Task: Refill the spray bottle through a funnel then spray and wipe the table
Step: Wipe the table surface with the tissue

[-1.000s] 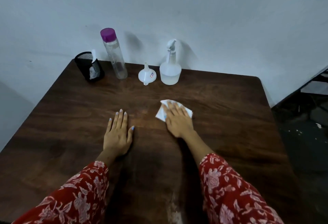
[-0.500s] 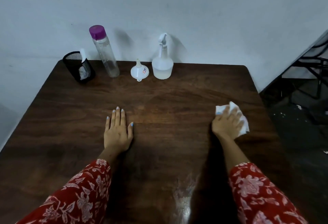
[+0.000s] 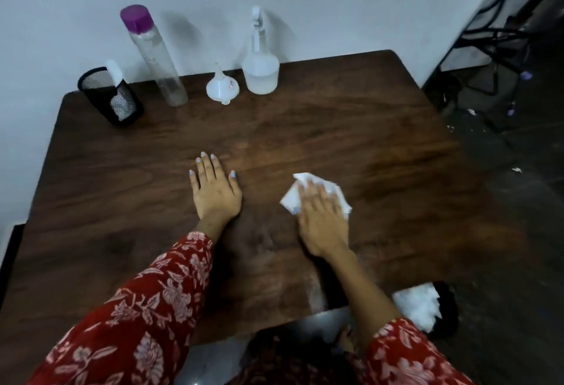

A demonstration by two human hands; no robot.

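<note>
My right hand [image 3: 323, 220] lies flat with straight fingers on a white tissue [image 3: 293, 197], pressing it against the dark wooden table [image 3: 122, 189] near the middle right. My left hand [image 3: 213, 189] rests flat on the table, palm down, holding nothing. At the back edge stand the clear spray bottle [image 3: 261, 64] with a white trigger head and, left of it, a small white funnel [image 3: 222, 87] standing mouth down. A tall clear bottle [image 3: 154, 55] with a purple cap stands further left.
A black mesh cup [image 3: 111, 97] with a white item inside sits at the back left corner. A white wall runs behind the table. Dark floor and black metal legs [image 3: 494, 36] lie to the right. Something white on black [image 3: 424, 308] sits below the table's front right edge.
My right hand has slid the tissue from the table's right side back toward the middle, after sweeping right a moment before. The left hand stays planted. The head view has tilted further down.
</note>
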